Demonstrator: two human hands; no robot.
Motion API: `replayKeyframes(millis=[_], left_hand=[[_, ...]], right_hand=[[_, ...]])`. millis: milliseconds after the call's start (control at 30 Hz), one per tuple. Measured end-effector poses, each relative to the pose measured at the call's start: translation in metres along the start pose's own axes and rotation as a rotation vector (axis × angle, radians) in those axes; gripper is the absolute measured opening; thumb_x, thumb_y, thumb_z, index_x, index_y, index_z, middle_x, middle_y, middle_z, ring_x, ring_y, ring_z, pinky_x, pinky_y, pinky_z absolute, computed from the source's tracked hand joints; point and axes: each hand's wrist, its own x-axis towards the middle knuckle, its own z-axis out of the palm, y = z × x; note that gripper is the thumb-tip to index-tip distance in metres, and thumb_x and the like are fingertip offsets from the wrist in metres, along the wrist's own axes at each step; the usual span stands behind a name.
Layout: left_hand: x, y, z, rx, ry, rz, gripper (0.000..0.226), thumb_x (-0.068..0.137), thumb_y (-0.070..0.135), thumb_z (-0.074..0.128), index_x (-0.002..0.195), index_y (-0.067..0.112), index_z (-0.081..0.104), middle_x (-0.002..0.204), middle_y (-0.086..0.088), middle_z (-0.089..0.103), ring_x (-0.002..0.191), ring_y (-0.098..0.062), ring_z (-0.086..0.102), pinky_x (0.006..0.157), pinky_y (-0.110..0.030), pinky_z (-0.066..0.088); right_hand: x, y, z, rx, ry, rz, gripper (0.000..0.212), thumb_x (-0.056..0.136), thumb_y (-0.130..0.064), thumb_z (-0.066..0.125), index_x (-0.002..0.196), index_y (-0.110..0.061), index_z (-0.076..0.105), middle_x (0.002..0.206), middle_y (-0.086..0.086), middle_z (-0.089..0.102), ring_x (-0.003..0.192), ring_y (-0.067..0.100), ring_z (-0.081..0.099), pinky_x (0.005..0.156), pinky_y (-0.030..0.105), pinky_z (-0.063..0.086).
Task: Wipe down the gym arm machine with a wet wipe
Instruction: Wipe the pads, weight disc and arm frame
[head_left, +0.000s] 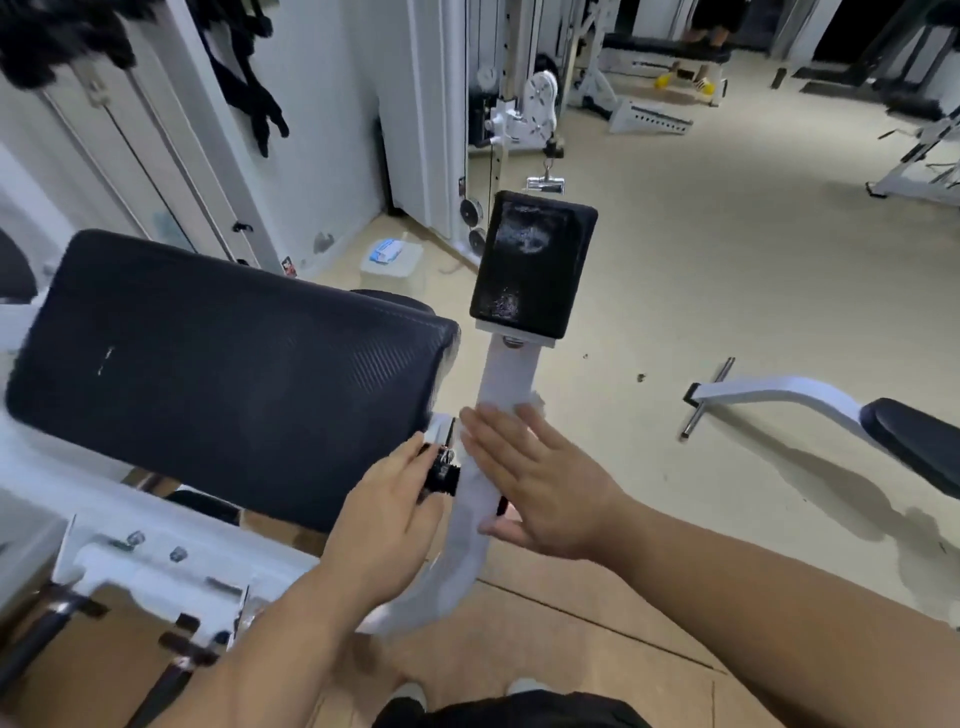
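- Wet wipe (525, 404): pinned flat on the machine's white arm (506, 371), just below the small pad (535, 265). Only its edge shows past the fingertips.
- Right hand (537, 480): fingers (496, 441) straight and spread, palm down, pressing the wipe onto the arm. Not gripping anything.
- Left hand (387, 499): fingers curled on the black knob (441, 475) at the arm's side, looks to be steadying the arm. Bit blurred, so exact hold is unclear.
- Step in hand, my read: wiping the arm's top face, between knob and small pad.
- To do it well:
  - flat palm, even pressure, long strokes along the arm rather than across
  - wrap the wipe over both edges, since a flat press covers only the top
  - hold the knob firm so the arm doesn't swing
  - then do the curved lower part and around the knob
- Small pad has wet-looking smears, likely done. Big pad (234, 374) beside it: can't tell.
- Tub of wipes (392, 262) sits on the floor (727, 312) beyond the machine, well apart; grab a fresh one if this dries out.
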Motion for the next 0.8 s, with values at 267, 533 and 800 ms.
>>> replayKeyframes(millis=[267, 533, 800], left_hand=[[-0.020, 0.026, 0.033, 0.191, 0.123, -0.199, 0.072, 0.089, 0.050, 0.024, 0.156, 0.027, 0.035, 0.169, 0.003, 0.013, 0.154, -0.028, 0.013, 0.124, -0.050, 0.018], [-0.044, 0.059, 0.040, 0.216, 0.214, -0.209, 0.072, 0.085, 0.029, 0.038, 0.156, 0.018, 0.034, 0.167, 0.000, 0.022, 0.155, -0.023, 0.011, 0.123, -0.055, 0.011], [-0.035, 0.069, 0.026, -0.123, 0.113, -0.125, 0.070, 0.092, 0.034, 0.029, 0.160, 0.027, 0.019, 0.166, 0.016, 0.015, 0.151, 0.004, 0.014, 0.125, -0.030, 0.018]], right_hand=[[0.003, 0.044, -0.004, -0.056, 0.044, -0.146, 0.091, 0.102, -0.071, 0.029, 0.163, -0.007, 0.013, 0.172, 0.012, 0.004, 0.159, 0.028, -0.005, 0.128, 0.050, -0.003], [-0.017, -0.006, 0.035, 0.231, 0.188, -0.030, 0.094, 0.099, -0.066, 0.047, 0.162, -0.001, 0.019, 0.172, 0.016, 0.005, 0.159, 0.030, -0.003, 0.127, 0.052, 0.017], [0.020, 0.007, 0.018, 0.568, 0.345, 0.312, 0.091, 0.102, -0.060, 0.036, 0.161, 0.000, 0.002, 0.167, 0.017, -0.018, 0.156, 0.033, -0.019, 0.129, 0.048, 0.005]])
